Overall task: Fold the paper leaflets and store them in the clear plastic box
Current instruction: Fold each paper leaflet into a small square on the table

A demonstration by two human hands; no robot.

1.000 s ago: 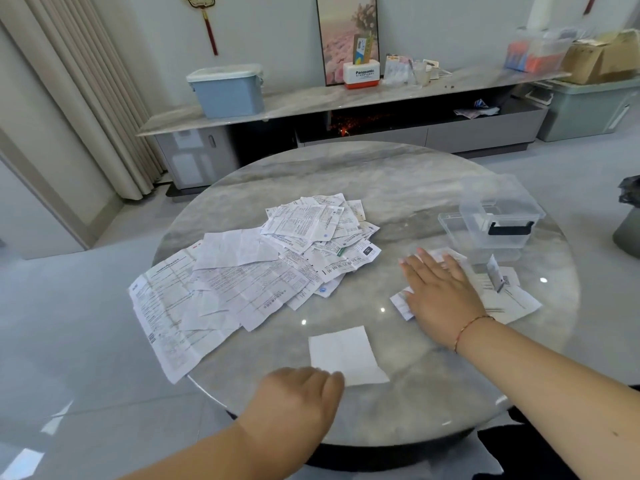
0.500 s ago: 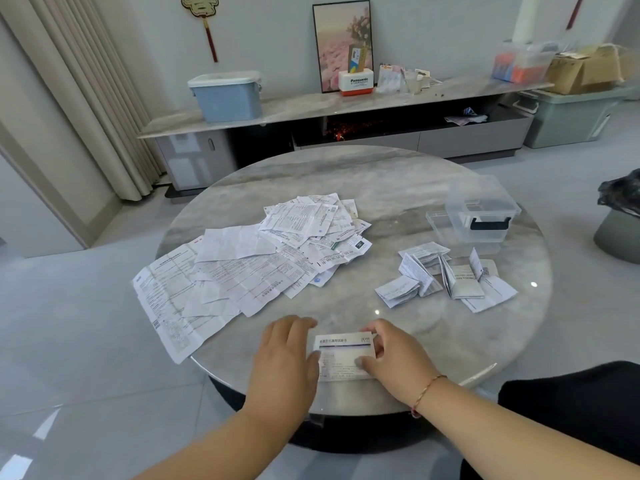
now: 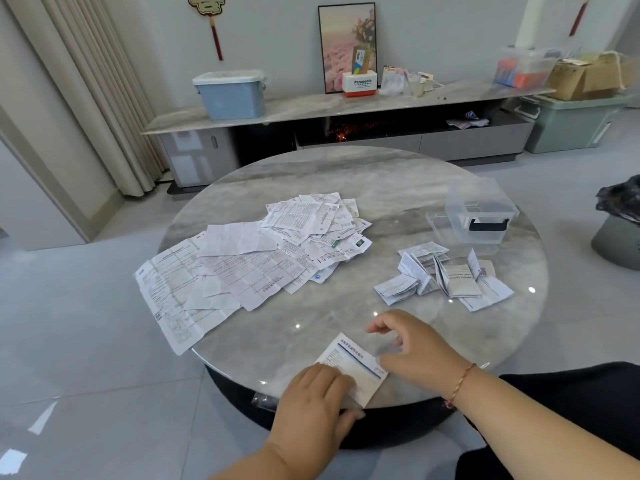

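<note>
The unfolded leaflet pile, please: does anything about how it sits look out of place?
Yes. The large sheet at the near-left end of the unfolded leaflet pile hangs over the round table edge, so it may slide off. Nothing looks torn or spilled.

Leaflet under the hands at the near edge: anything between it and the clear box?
Yes. The small heap of folded leaflets lies on the table roughly between the leaflet and the clear box. The box looks open on top, so lifting over the heap should work.
</note>
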